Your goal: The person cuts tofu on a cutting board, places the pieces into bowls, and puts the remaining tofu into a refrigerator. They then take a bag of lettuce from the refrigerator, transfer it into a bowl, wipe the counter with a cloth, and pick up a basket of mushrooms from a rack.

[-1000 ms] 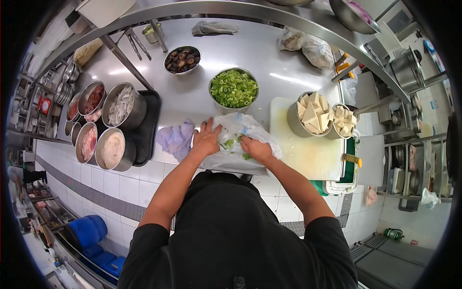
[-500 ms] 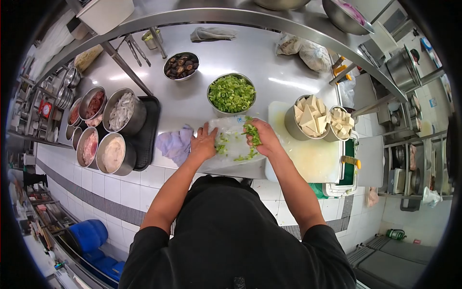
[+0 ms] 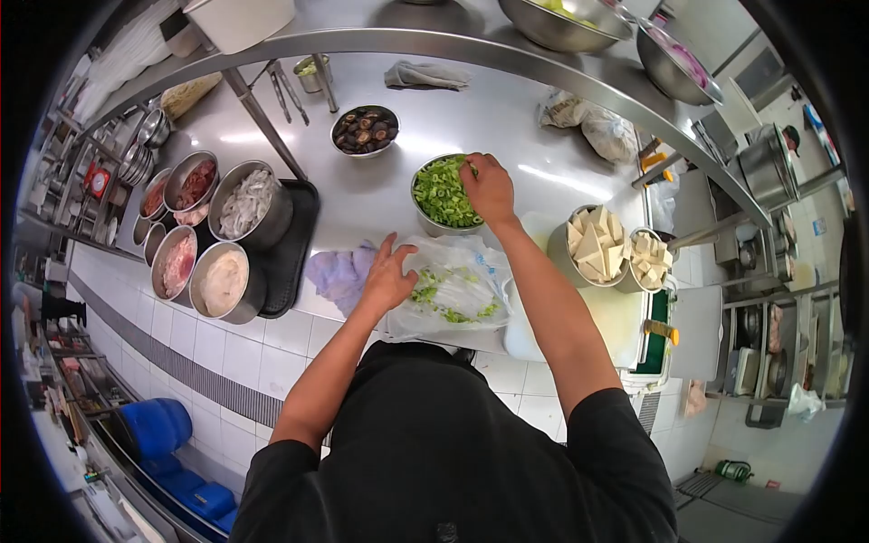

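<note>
My right hand (image 3: 489, 188) is at the right side of a metal bowl (image 3: 438, 226) heaped with chopped scallions (image 3: 441, 192). Its fingers are curled down against the greens, and their tips are partly hidden. A clear plastic bag (image 3: 425, 323) lies on the counter in front of the bowl, with scattered scallion bits (image 3: 466, 314) on it. At the bag's left side is my left hand (image 3: 391, 279), open, fingers apart, holding nothing. A crumpled lilac cloth (image 3: 340, 277) lies just left of that hand.
Left, a black tray (image 3: 300, 244) and several metal pots of meat (image 3: 224, 282) stand together. A bowl of dark mushrooms (image 3: 365, 131) sits further back. To the right are a white cutting board (image 3: 534, 337) and pots of cut tofu (image 3: 597, 242). A steel shelf (image 3: 398, 36) spans overhead.
My right hand has moved from the plastic bag, with scallions in it, up to the bowl. My left hand has lifted its fingers off the bag. The whole view has shifted slightly.
</note>
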Demonstrator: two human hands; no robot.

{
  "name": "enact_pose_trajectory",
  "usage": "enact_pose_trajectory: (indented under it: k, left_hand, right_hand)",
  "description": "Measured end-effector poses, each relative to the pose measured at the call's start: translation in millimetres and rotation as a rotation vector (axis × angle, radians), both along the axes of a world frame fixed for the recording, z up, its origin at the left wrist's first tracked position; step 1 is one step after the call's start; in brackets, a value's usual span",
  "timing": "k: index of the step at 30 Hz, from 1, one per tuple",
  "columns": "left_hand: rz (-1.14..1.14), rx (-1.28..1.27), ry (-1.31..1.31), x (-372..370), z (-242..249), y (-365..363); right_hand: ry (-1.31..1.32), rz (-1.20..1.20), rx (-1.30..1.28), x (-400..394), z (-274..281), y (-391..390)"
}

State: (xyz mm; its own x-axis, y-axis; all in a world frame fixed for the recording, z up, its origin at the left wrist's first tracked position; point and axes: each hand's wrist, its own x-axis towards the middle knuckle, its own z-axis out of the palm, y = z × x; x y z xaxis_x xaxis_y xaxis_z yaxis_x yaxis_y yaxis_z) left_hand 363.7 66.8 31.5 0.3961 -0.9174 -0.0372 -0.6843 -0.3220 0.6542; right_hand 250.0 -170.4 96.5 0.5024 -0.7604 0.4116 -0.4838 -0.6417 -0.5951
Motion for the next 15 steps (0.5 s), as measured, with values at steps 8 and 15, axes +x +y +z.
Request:
enact_pose_trajectory:
  k: [8, 15]
  left_hand:
    - [0.103, -0.176, 0.095, 2, 13, 27]
    - [0.243, 0.035, 0.111, -5, 19, 23]
  right_hand:
    - [0.230, 0.105, -0.198, 12, -45, 0]
    - [-0.491, 0.090, 0.266, -23, 10, 0]
